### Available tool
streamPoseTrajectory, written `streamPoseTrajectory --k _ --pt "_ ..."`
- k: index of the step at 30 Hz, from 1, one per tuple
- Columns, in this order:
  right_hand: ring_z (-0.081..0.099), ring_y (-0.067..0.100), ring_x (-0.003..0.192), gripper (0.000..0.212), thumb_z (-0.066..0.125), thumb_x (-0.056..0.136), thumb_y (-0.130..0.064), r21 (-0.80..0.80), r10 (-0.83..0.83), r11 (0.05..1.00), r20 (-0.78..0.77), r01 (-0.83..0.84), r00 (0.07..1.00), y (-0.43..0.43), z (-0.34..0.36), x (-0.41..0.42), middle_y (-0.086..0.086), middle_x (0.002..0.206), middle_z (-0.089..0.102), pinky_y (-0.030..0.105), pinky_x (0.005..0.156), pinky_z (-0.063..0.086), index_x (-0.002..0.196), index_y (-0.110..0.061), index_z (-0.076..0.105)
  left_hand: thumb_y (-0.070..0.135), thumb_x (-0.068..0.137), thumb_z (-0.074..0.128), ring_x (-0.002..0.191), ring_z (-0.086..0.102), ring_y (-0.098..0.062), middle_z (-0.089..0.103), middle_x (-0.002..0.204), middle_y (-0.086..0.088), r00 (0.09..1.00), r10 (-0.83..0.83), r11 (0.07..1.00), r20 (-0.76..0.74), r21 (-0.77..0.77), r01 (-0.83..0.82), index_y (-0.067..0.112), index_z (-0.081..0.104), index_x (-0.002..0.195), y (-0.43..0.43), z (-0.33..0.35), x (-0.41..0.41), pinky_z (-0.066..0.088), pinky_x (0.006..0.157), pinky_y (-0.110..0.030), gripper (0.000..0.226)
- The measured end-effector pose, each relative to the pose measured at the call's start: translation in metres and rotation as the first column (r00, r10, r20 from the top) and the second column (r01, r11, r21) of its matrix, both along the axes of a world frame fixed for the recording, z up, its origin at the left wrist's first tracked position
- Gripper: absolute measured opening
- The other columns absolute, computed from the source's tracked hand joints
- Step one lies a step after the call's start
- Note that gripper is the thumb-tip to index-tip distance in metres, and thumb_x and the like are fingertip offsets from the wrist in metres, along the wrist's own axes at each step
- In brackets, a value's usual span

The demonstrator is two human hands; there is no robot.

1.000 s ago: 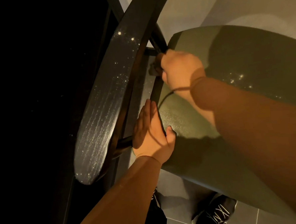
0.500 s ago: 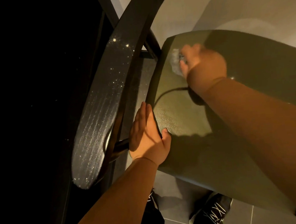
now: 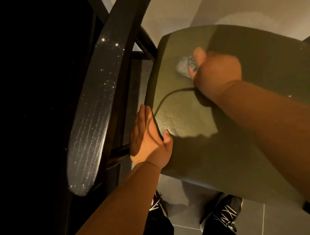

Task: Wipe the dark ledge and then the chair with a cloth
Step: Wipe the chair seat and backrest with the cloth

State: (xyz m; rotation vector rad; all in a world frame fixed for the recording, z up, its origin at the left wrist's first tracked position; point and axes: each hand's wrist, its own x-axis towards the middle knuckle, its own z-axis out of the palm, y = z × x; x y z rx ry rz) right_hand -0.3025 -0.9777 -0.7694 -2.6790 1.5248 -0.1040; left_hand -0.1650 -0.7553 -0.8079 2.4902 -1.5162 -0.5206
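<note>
One chair, one grey cloth, two hands — left hand, right hand — two black shoes.

Dim, warm yellow light is coming from above and behind the person, brightening only one patch of the seat beside the left hand. Broad, soft-edged shadows are covering the seat's near part and far right side, and a dark shadow is lying under the right hand. The whole left side is sinking into black. Speckled glints are sparkling along the chair back. Motion blur is smearing the right hand and the cloth, while the left hand is showing sharp. The wide lens is stretching both forearms toward the lower corners.
</note>
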Motion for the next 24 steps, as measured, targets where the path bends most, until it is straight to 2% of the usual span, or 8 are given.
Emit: streamPoseTrajectory --k 5,8,11,13,16,18,20,24 --pt "0.065 0.037 0.069 0.038 0.035 0.098 -0.046 0.266 0.062 0.958 0.171 -0.106 0.983 0.087 -0.003 0.007 0.013 0.081 0.065 0.043 0.061 0.054 0.105 -0.013 0.052 0.048 0.091 0.037 0.160 0.018 -0.021 0.012 0.176 -0.002 1.000 0.000 1.000 0.021 0.010 0.000 0.018 0.018 0.167 0.000 0.002 0.000 0.024 0.128 -0.045 0.085" --pt "0.059 0.031 0.053 0.023 0.058 0.093 -0.032 0.160 0.236 0.952 0.153 -0.259 0.960 0.104 -0.007 -0.006 0.010 0.065 0.057 0.035 0.047 0.049 0.089 -0.010 0.058 0.048 0.091 0.037 0.160 0.017 -0.021 0.012 0.176 -0.003 1.000 -0.005 1.000 0.027 0.010 0.005 0.018 0.017 0.167 -0.001 0.002 -0.001 0.019 0.128 -0.040 0.085" --pt "0.061 0.035 0.058 0.027 0.049 0.096 -0.034 0.008 0.202 0.979 0.157 -0.206 0.967 0.064 -0.004 -0.019 0.012 0.068 0.059 0.035 0.051 0.050 0.089 -0.011 0.059 0.047 0.090 0.039 0.160 0.017 -0.021 0.012 0.176 -0.002 1.000 0.007 1.000 0.014 -0.003 -0.007 0.018 0.017 0.168 -0.002 0.003 -0.002 0.017 0.127 -0.039 0.085" --pt "0.061 0.036 0.051 0.022 0.066 0.089 -0.032 -0.076 0.091 0.994 0.100 -0.084 0.991 0.038 -0.010 -0.024 0.013 0.065 0.062 0.029 0.048 0.039 0.087 -0.011 0.060 0.048 0.090 0.038 0.160 0.016 -0.020 0.013 0.176 -0.003 1.000 0.005 1.000 0.017 -0.005 -0.005 0.017 0.018 0.167 -0.002 0.004 -0.002 0.017 0.128 -0.040 0.086" --pt "0.064 0.043 0.058 0.022 0.073 0.087 -0.020 0.022 -0.100 0.995 0.096 0.099 0.990 0.038 -0.007 -0.018 0.023 0.073 0.064 0.035 0.053 0.037 0.096 -0.003 0.061 0.049 0.089 0.038 0.160 0.020 -0.022 0.015 0.175 -0.004 1.000 0.013 1.000 0.024 -0.014 -0.012 0.017 0.020 0.167 -0.002 0.004 -0.001 0.023 0.128 -0.043 0.086" --pt "0.067 0.042 0.074 0.030 0.063 0.097 -0.034 0.142 -0.099 0.986 0.122 0.082 0.988 0.068 -0.006 -0.016 0.020 0.085 0.067 0.038 0.060 0.041 0.109 -0.006 0.058 0.049 0.089 0.039 0.159 0.021 -0.023 0.017 0.175 -0.005 1.000 0.009 1.000 0.022 -0.022 -0.008 0.016 0.021 0.166 -0.001 0.005 -0.001 0.024 0.128 -0.044 0.085" --pt "0.065 0.034 0.067 0.032 0.055 0.100 -0.045 0.208 0.009 0.977 0.142 -0.039 0.990 0.118 -0.004 -0.018 0.011 0.077 0.064 0.034 0.056 0.039 0.101 -0.013 0.056 0.049 0.088 0.038 0.160 0.019 -0.023 0.016 0.175 -0.005 1.000 -0.003 1.000 0.018 -0.015 0.003 0.018 0.020 0.166 -0.001 0.007 -0.002 0.021 0.129 -0.044 0.087" --pt "0.055 0.029 0.047 0.031 0.052 0.098 -0.046 0.107 0.197 0.972 0.120 -0.210 0.973 0.150 -0.015 -0.028 0.006 0.061 0.056 0.028 0.048 0.033 0.089 -0.016 0.050 0.048 0.086 0.040 0.160 0.018 -0.024 0.016 0.175 -0.006 1.000 0.000 1.000 0.001 -0.026 0.000 0.018 0.019 0.166 -0.001 0.007 -0.001 0.021 0.129 -0.046 0.088"
